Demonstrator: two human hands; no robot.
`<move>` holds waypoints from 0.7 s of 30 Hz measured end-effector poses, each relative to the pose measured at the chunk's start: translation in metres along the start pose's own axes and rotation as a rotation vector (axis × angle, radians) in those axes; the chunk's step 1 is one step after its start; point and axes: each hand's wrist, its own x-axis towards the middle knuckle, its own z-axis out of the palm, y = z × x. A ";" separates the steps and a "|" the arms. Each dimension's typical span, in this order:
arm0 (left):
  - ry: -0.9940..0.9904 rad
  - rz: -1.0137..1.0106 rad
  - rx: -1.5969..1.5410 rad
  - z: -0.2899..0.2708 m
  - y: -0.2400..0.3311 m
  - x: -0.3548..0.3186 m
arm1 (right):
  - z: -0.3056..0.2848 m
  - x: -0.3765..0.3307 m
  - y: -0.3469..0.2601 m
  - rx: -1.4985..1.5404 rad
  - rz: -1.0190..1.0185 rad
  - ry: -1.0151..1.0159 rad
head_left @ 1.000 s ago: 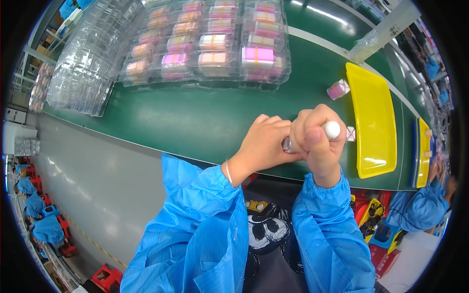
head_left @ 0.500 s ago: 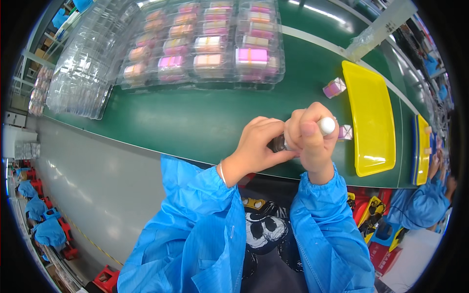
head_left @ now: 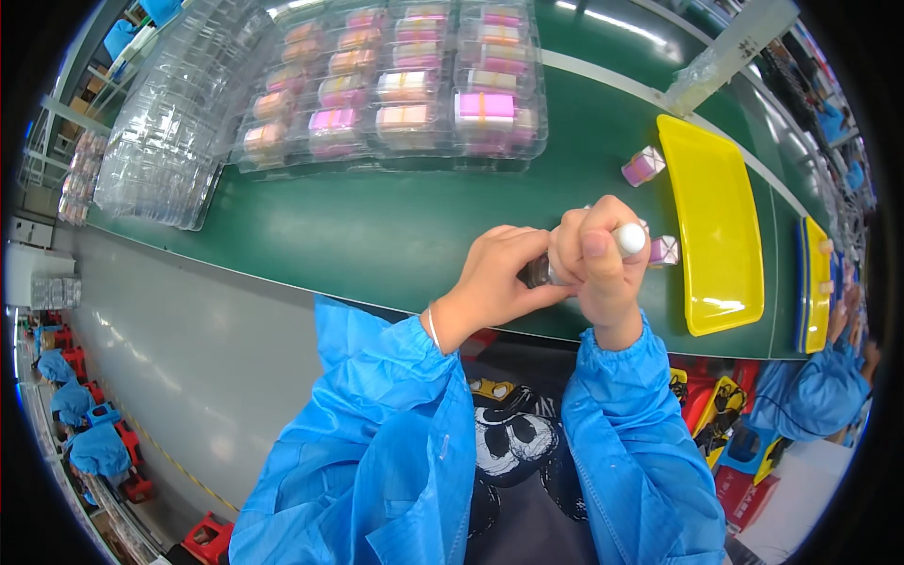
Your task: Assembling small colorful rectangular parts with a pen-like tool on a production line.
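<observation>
Over the near edge of the green table, my right hand [head_left: 595, 264] is closed in a fist around a white round-ended stick [head_left: 630, 238]. The stick's end pokes out beside the thumb; its other end is hidden in the fist. My left hand [head_left: 499, 278] touches the right one, its thumb and fingers closed around a small dark, shiny thing [head_left: 538, 272], mostly covered by both hands. Just right of the fist lies a small pink-and-white box [head_left: 665, 250]. A second pink-and-white box [head_left: 643, 167] lies farther back.
A yellow tray [head_left: 718, 226] lies to the right, with more stacked trays [head_left: 812, 287] beyond it. Clear plastic trays [head_left: 395, 151] of banded pink and peach packs stand at the back left, beside a tall stack of clear trays [head_left: 165, 141]. A co-worker's blue sleeve [head_left: 805, 395] is at far right.
Both hands keep the same grip and place. The view has shifted very slightly, and a bit more of something pale shows behind my right fist.
</observation>
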 end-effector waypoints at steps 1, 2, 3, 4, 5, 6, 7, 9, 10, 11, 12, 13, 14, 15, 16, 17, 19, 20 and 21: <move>-0.004 -0.006 0.002 -0.001 0.002 0.001 | -0.001 0.000 0.000 -0.001 -0.003 -0.006; -0.011 -0.011 0.003 0.000 0.002 0.001 | -0.002 0.000 0.001 -0.003 -0.006 -0.011; -0.018 -0.015 0.007 0.000 0.002 0.001 | -0.002 0.000 0.001 -0.003 -0.012 -0.018; -0.025 -0.019 0.010 -0.001 0.003 0.001 | -0.002 0.001 0.000 0.011 -0.004 -0.002; -0.056 -0.032 0.048 -0.002 0.004 0.001 | -0.003 0.001 -0.001 0.024 0.003 0.015; -0.085 -0.045 0.086 -0.002 0.005 0.002 | -0.004 0.002 -0.002 0.036 0.011 0.030; -0.115 -0.057 0.123 -0.001 0.006 0.003 | -0.009 0.004 -0.004 0.122 -0.027 0.040; -0.095 0.054 0.099 0.003 0.007 0.007 | -0.026 0.004 -0.017 0.182 -0.128 0.065; -0.086 0.103 0.083 0.006 0.007 0.008 | -0.032 0.002 -0.026 0.255 -0.159 0.163; -0.156 0.068 0.056 0.005 0.006 0.009 | -0.035 0.001 -0.039 0.206 -0.188 0.231; -0.158 0.027 0.022 0.005 0.004 0.007 | -0.035 0.000 -0.052 0.158 -0.218 0.302; -0.158 -0.015 -0.004 0.006 0.000 0.005 | -0.038 -0.003 -0.060 0.051 -0.161 0.317; -0.157 -0.056 -0.031 0.006 -0.002 0.003 | -0.042 -0.007 -0.068 -0.056 -0.103 0.332; -0.187 -0.166 -0.152 0.005 0.004 0.002 | -0.046 -0.011 -0.073 -0.167 -0.045 0.349; -0.198 -0.280 -0.311 0.003 0.003 0.000 | -0.050 -0.016 -0.073 -0.262 0.076 0.368; -0.208 -0.396 -0.469 -0.001 0.002 -0.001 | -0.055 -0.020 -0.072 -0.355 0.198 0.385; -0.114 -0.349 -0.712 0.000 -0.004 -0.007 | -0.051 -0.022 -0.069 -0.450 0.428 0.390; -0.065 -0.401 -0.865 -0.001 -0.006 -0.009 | -0.046 -0.020 -0.064 -0.529 0.433 0.401; -0.018 -0.455 -1.021 -0.005 -0.004 -0.008 | -0.042 -0.019 -0.058 -0.609 0.440 0.418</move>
